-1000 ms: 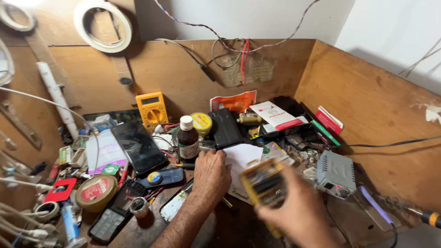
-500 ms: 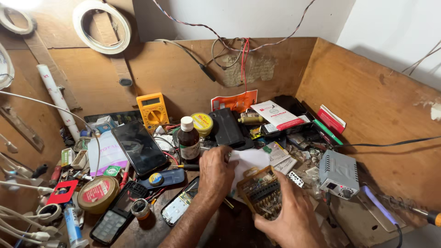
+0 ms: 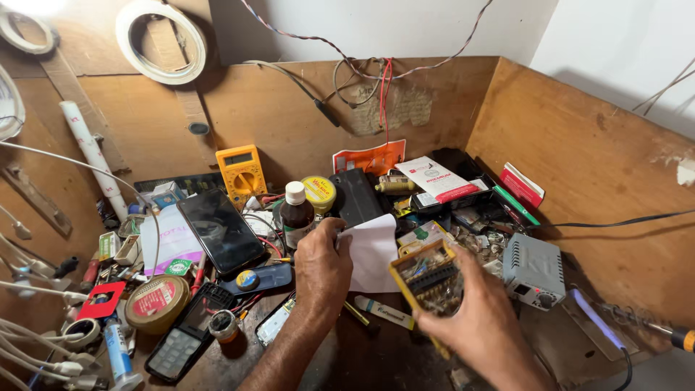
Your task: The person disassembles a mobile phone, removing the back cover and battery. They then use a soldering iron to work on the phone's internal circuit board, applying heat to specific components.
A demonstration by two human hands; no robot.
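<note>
- Left hand (image 3: 322, 264) is pinching the white paper (image 3: 373, 253), pinning it flat near the brown bottle (image 3: 296, 215).
- Right hand (image 3: 474, 318) is gripping the yellow-framed circuit board (image 3: 427, 279), tilting it for viewing.

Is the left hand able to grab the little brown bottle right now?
Probably yes. The left hand rests on white paper, just beside the brown bottle, with nothing between them, though its fingers pinch that paper.

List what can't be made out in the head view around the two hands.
- Yellow-framed circuit board: lower edge hidden by the right hand; its parts are too small to identify.
- White paper: left edge hidden under the left hand.
- Left fingertips: curled under the hand, grip unseen.
- Screwdriver: handle cut off by the right frame edge.
- Brown bottle: base hidden by the left hand.
</note>
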